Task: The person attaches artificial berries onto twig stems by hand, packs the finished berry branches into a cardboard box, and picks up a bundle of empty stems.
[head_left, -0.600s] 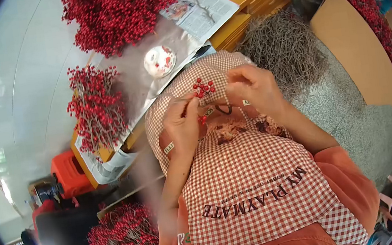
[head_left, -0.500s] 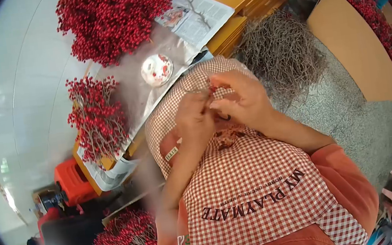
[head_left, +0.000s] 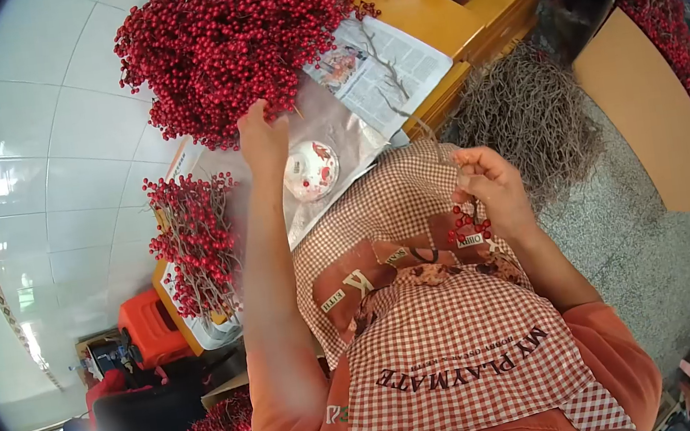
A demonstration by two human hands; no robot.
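Red berries: I saw the right hand (head_left: 492,189) pinched shut on a small sprig of shiny red berries on thin stems (head_left: 469,226), which hung just over the lap on the red and white checked apron (head_left: 454,331).
How it would handle: I judged the sprig very light and bendy, and the little round berries looked easy to knock off, so the thin stem was the safe place to hold it.
Left hand: I saw the left hand (head_left: 262,135) stretched far out, touching the edge of the big heap of red berry branches (head_left: 237,35); I could not tell if its fingers were closed on a stem.
Close by: a small round white dish with red bits (head_left: 311,170) lay just beside that hand on a shiny silver sheet (head_left: 342,121), next to an open newspaper (head_left: 383,69).
In the way: a pile of bare grey twigs (head_left: 513,109) sat near the right hand, and a smaller upright bunch of red berries (head_left: 193,238) stood left of the outstretched arm.
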